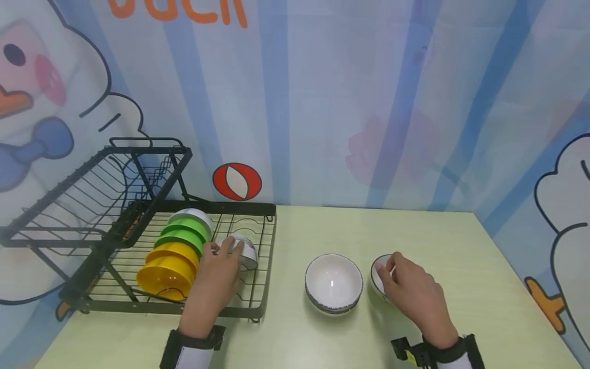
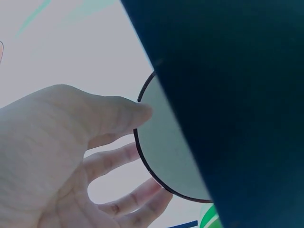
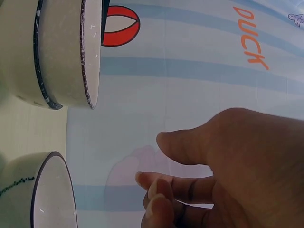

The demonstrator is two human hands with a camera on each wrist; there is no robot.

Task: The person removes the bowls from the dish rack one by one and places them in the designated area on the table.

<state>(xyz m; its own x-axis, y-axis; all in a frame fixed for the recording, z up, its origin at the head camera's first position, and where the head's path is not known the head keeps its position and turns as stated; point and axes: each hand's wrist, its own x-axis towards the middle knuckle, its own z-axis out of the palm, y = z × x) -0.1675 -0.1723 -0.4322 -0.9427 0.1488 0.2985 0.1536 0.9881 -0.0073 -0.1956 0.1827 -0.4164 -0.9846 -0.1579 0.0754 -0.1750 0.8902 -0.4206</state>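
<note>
My left hand (image 1: 216, 282) is at the right part of the black wire dish rack (image 1: 268, 277). It grips a small white bowl (image 1: 249, 255) by the edge; in the left wrist view the thumb laps over the bowl's dark rim (image 2: 151, 172) and the fingers lie along its outside. My right hand (image 1: 417, 294) hovers by another small white bowl (image 1: 375, 283) on the table, thumb and fingers bent loosely and apart. The right wrist view shows nothing between them. Just left of that bowl stand larger white bowls (image 1: 333, 282), nested, with dark speckled rims.
Leaning in a row in the rack are yellow bowls (image 1: 163, 275), green bowls (image 1: 189, 225) and a white one (image 1: 203, 215) behind. The rack's raised upper tier (image 1: 161, 200) juts up at the left. A printed cloth (image 1: 318, 128) hangs behind the pale table (image 1: 488, 307).
</note>
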